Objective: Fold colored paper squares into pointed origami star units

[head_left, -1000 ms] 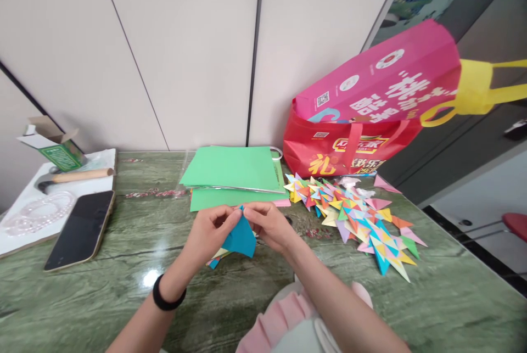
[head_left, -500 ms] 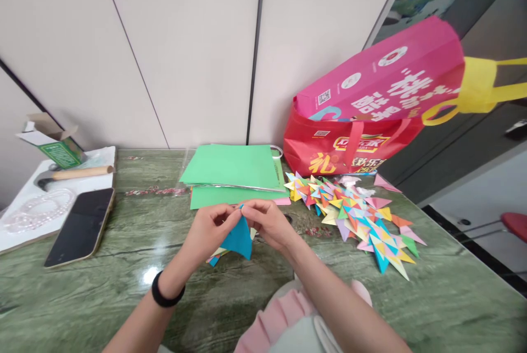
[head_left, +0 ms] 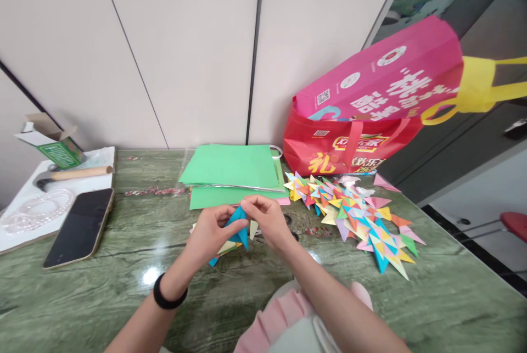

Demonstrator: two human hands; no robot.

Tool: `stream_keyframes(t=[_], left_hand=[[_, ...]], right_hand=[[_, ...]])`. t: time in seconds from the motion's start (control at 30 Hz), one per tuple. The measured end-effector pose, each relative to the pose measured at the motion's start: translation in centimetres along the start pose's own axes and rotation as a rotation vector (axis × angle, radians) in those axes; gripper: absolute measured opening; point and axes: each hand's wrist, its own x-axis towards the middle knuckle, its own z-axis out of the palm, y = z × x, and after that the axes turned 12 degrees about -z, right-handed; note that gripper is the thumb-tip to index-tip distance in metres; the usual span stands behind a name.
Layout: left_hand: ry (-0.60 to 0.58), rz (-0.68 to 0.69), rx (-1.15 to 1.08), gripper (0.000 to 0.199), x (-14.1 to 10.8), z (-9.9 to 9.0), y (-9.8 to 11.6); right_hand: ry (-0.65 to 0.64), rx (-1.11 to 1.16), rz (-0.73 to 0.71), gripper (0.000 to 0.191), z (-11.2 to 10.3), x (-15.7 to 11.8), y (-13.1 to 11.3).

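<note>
My left hand pinches the blue paper, thumb laid across its face, and my right hand grips its top tip between thumb and finger. The folded piece is in front of me, over some coloured papers. Beyond lie green sheets; to the right, folded points and a red bag; far left, a phone.

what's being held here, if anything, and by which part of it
A folded piece of blue paper, in both hands: the left hand grips its left side, thumb across its face; the right hand pinches near its top point.
</note>
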Motion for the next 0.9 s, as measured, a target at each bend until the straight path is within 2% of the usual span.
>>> stream_keyframes(t=[0.23, 0.4, 0.57, 0.67, 0.77, 0.9], left_hand=[[0.042, -0.027, -0.027, 0.018, 0.02, -0.10, 0.12], [0.053, -0.044, -0.056, 0.017, -0.02, 0.03, 0.00], [0.089, -0.054, -0.086, 0.019, 0.17, -0.10, -0.47], [0.116, -0.072, -0.086, 0.022, 0.28, -0.21, -0.62], [0.089, -0.090, -0.082, 0.022, 0.24, -0.37, -0.46], [0.073, -0.115, -0.091, 0.024, 0.09, -0.73, 0.07]], right_hand=[[-0.054, -0.026, 0.023, 0.023, -0.24, -0.03, 0.20], [-0.027, -0.076, 0.004, 0.026, -0.29, -0.04, 0.41], [0.005, -0.025, -0.004, 0.020, -0.36, 0.02, 0.41], [-0.062, -0.047, -0.061, 0.019, -0.46, 0.05, 0.29], [-0.115, -0.126, -0.086, 0.013, -0.64, 0.08, 0.31], [-0.076, -0.158, -0.080, 0.014, -0.98, 0.20, 0.43]])
